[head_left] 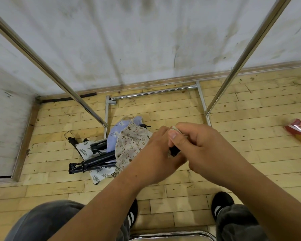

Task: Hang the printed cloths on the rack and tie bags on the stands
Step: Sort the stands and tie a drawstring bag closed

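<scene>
Both hands meet above the floor in the middle of the view. My right hand pinches a small black piece with a bit of pale cloth at my thumb tip. My left hand curls around the same black piece from below. On the floor to their left lies a heap: a beige bag with a bear print, a lilac flowered bag, a white leaf-print cloth and black folded stands. The chrome rack rises around me, its uprights bare.
The rack's base frame rests on the wooden floor near the white wall. A red and yellow packet lies on the floor at the right. My two dark shoes show at the bottom, and a chrome tube curves at the lower edge.
</scene>
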Demonstrator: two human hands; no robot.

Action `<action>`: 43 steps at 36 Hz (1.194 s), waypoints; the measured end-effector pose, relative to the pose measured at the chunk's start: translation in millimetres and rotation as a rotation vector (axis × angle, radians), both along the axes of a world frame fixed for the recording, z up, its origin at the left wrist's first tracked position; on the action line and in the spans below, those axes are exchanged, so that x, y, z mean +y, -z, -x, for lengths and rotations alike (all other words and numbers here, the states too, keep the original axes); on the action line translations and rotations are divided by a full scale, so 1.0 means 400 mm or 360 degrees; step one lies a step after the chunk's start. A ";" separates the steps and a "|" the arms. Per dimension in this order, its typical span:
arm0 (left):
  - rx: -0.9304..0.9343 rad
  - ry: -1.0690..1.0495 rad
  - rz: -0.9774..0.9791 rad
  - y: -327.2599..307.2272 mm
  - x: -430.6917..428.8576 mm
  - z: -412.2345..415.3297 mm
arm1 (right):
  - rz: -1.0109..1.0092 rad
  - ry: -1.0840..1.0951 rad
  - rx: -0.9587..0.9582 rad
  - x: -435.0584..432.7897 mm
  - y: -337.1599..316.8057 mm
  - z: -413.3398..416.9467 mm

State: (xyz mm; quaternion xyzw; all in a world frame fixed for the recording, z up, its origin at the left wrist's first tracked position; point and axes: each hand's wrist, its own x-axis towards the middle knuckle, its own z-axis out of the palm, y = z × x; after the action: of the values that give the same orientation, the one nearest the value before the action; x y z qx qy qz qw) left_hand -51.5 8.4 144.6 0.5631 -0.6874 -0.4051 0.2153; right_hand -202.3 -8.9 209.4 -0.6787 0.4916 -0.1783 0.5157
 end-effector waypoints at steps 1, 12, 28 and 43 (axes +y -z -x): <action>-0.0011 0.0022 -0.0051 0.000 0.001 0.002 | -0.0008 0.0011 -0.0013 0.002 -0.002 -0.002; -0.0254 0.0119 -0.0227 0.028 0.022 -0.013 | -0.0448 0.0062 -0.0201 0.013 -0.023 -0.006; -0.0046 -0.0107 0.0026 -0.010 0.005 0.001 | 0.0046 0.0083 0.0168 -0.012 -0.009 0.027; -0.0058 -0.0037 0.0080 -0.011 -0.003 0.012 | 0.0071 0.0120 -0.0038 -0.003 -0.001 -0.003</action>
State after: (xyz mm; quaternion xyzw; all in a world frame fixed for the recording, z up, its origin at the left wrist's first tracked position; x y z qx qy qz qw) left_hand -56.2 7.3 148.9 0.5727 -0.6945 -0.3749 0.2216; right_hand -201.3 -9.9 209.7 -0.6688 0.5066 -0.2167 0.4991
